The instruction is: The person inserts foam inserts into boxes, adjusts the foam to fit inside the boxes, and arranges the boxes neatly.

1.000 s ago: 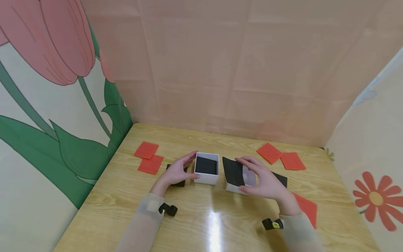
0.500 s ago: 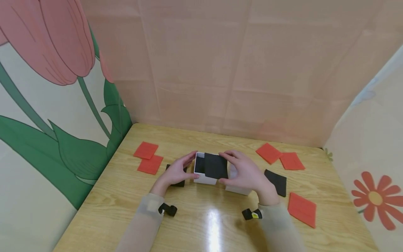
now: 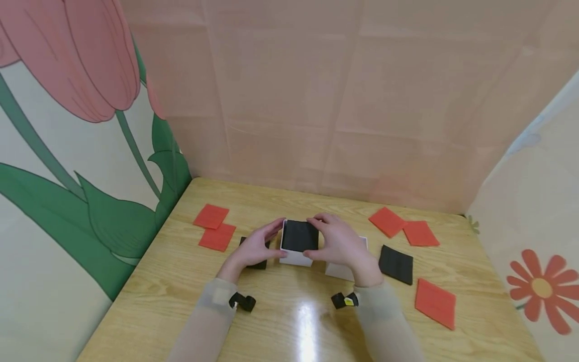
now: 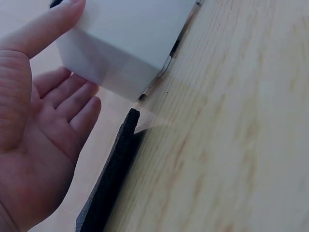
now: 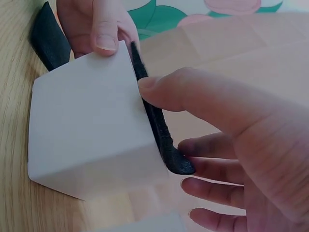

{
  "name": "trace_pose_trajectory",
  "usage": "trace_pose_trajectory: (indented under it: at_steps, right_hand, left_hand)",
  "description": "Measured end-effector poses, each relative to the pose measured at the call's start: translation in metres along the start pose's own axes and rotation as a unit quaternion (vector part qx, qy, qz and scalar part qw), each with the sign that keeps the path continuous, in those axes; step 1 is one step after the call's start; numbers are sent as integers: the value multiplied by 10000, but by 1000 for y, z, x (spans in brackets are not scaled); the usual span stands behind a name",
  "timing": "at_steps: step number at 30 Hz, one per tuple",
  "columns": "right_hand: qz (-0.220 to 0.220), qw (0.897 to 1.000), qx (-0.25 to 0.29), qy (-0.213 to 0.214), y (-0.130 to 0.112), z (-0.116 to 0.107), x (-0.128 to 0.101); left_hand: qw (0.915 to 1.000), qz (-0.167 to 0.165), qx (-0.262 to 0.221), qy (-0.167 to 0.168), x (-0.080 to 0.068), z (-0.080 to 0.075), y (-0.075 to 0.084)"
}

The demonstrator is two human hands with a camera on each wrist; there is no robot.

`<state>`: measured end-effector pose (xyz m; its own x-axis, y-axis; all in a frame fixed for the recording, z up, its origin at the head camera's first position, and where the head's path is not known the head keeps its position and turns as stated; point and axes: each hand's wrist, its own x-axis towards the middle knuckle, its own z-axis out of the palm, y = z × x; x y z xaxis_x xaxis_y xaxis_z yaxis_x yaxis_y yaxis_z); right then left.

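Note:
My left hand (image 3: 253, 246) holds a small white open-topped box (image 3: 295, 258) from its left side, thumb at the front and fingers behind. A black folded cloth square (image 3: 300, 235) lies across the top of this box, covering most of the opening. My right hand (image 3: 339, 244) pinches that square by its right side; in the right wrist view the thumb rests on the square's edge (image 5: 157, 125) at the box rim. Partly hidden behind my right hand stands a second white box (image 3: 339, 271). Another black square (image 4: 108, 188) lies on the table beside my left hand.
Two red squares (image 3: 217, 237) overlap at the left of the wooden table (image 3: 271, 322). Two more red squares (image 3: 420, 233) lie at the back right. Nearer on the right are a black square (image 3: 396, 264) and a red square (image 3: 436, 303).
My right hand has moved left from the second box, bringing the black cloth square over the first box and down onto its top. The left hand has stayed at the box.

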<state>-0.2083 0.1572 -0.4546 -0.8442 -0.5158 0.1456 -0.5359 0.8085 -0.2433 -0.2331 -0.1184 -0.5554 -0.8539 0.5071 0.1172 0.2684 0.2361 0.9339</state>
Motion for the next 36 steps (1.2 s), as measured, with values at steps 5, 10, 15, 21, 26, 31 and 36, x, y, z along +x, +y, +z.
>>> trace_pose_trajectory:
  at_steps: [5,10,15,21,26,31,36]
  right_hand:
    - [-31,10000,-71,-48,-1,2,3]
    - [-11,10000,-53,-73,-1,3,6]
    - [50,9995,88,-292,1,4,8]
    - [311,9957,572,-659,7,4,8]
    - [260,9936,789,-765,11,3,7]
    - [86,9921,954,-811,12,-7,3]
    - [158,9919,961,-821,16,-14,-1]
  left_hand:
    - [10000,27,4,-19,-1,0,2]
    - [10000,55,33,-36,-1,0,2]
    - [10000,1,59,-28,-1,0,1]
    - [9999,-33,101,20,-1,0,0]
    - [9999,-11,109,41,-1,0,0]
    - [10000,16,59,47,-1,0,-1]
    - [10000,21,34,38,0,1,0]
